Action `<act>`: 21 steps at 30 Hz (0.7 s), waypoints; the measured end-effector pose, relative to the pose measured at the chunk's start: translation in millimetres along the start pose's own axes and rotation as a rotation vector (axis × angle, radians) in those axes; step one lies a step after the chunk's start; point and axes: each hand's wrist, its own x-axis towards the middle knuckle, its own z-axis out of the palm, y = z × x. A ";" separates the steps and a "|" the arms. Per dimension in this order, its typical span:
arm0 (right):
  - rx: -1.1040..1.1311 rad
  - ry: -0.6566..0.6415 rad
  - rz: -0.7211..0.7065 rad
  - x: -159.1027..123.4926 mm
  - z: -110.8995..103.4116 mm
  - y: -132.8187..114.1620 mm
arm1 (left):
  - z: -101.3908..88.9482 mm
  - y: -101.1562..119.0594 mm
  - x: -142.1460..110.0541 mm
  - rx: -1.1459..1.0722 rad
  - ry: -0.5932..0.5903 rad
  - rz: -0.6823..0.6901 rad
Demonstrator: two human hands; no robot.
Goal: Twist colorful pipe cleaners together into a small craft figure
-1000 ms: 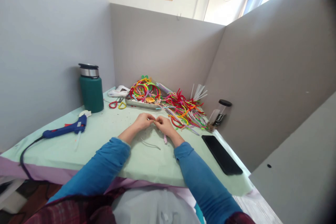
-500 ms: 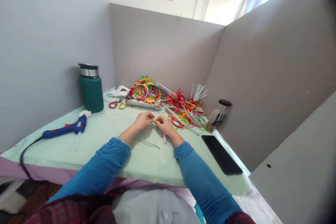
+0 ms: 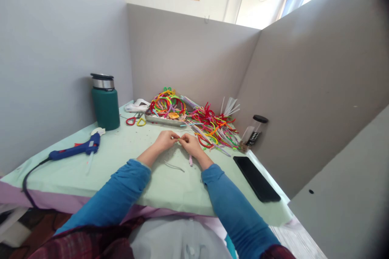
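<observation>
Above the middle of the table, my left hand and my right hand meet fingertip to fingertip, both closed in a pinch. Whatever they pinch is tiny and almost wholly covered by the fingers. Below the right wrist lies a small pink piece. Thin grey strands rest on the cloth between my forearms. Just beyond the hands, a heap of colourful pipe cleaners spreads out beside a metal tray piled with bent pipe-cleaner shapes.
A blue glue gun with its cord and a green bottle stand at left. Scissors with red and yellow handles lie near the tray. A black phone and a clear black-lidded container are at right. Grey partitions enclose the table.
A yellow-green bit that showed between the fingertips is now mostly covered. The hands have barely shifted, and everything else stays in place.
</observation>
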 end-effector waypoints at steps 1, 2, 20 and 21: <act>-0.001 0.001 -0.002 0.1 0.2 0.3 | 0.4 -0.9 0.5 0.006 0.005 0.006; -0.002 0.002 -0.003 0.2 0.3 0.6 | 1.0 -2.0 1.1 0.014 0.012 0.015; 0.009 0.018 -0.017 -0.4 -0.7 -1.3 | 3.9 -6.7 2.6 0.081 0.010 0.074; 0.012 0.025 -0.022 -0.3 -0.7 -1.1 | 4.2 -6.7 2.6 0.082 0.019 0.074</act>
